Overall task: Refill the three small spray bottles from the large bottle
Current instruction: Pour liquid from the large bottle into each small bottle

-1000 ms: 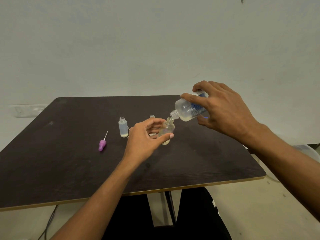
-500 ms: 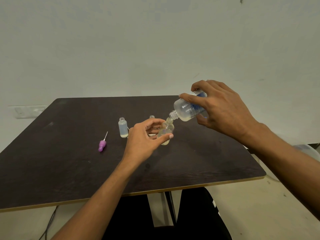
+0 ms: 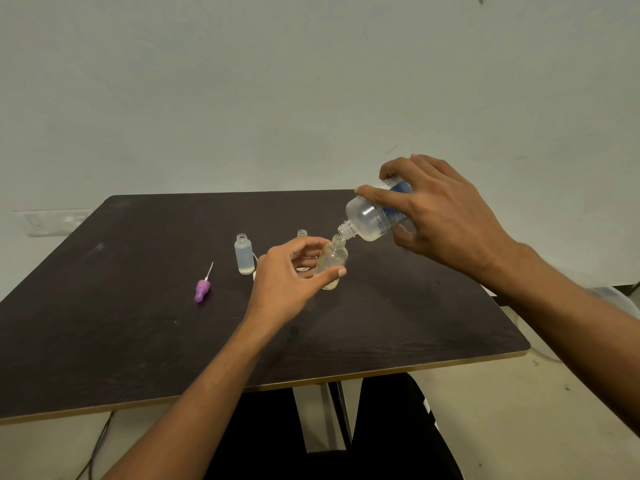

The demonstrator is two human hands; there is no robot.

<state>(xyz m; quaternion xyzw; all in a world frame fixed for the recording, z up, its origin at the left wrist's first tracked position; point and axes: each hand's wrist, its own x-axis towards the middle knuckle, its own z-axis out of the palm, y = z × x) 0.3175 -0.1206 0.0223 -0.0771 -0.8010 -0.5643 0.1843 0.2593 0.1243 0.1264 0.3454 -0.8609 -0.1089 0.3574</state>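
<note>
Little change: fingers of the right hand (image 3: 446, 223) stay clamped on the tilted large bottle (image 3: 370, 216), tipped into the small bottle (image 3: 332, 258) the left hand (image 3: 287, 278) pinches; filling apparently continues.

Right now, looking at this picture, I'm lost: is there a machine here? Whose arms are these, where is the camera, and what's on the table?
There is no machine here: these are a person's two bare arms. The picture comes from a camera worn on the person's head, looking forward and down. The right hand grips the large bottle, tipped so its open neck sits just over the mouth of a small bottle, which the fingers of the left hand curl round. On the dark table stand a second small bottle, uncapped, and a third small bottle, mostly hidden behind the left hand. A purple spray top with its thin tube lies further left.
</note>
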